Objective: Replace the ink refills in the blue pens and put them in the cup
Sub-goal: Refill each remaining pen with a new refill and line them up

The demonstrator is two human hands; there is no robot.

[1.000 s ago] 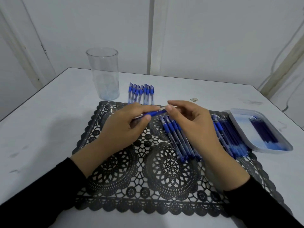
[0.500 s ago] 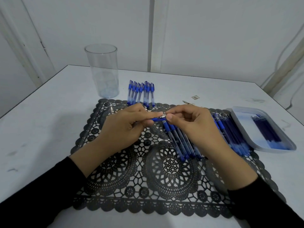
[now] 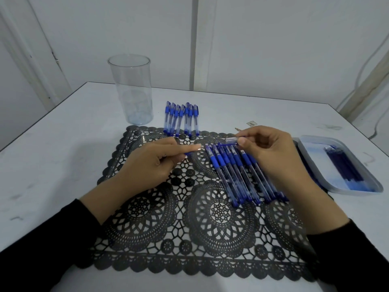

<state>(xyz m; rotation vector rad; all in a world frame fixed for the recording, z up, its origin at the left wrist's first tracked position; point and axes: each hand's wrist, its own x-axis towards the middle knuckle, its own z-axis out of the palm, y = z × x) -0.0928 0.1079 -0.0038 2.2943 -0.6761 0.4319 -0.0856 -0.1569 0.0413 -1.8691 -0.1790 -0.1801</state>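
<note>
**Pen pulled apart over the mat**

On the table [image 3: 63,154], over the black lace mat [image 3: 189,239], the left hand [image 3: 151,165] pinches a blue pen body [image 3: 188,153]; the right hand [image 3: 271,152] pinches its clear tip piece [image 3: 231,140]. The empty cup [image 3: 131,89] stands behind.

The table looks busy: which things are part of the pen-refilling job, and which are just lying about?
Part of the job:
cup
capped pens
pens on the mat
tray of refills
pen part in left hand
pen part in right hand

Lying about:
lace mat
paper scrap
</note>
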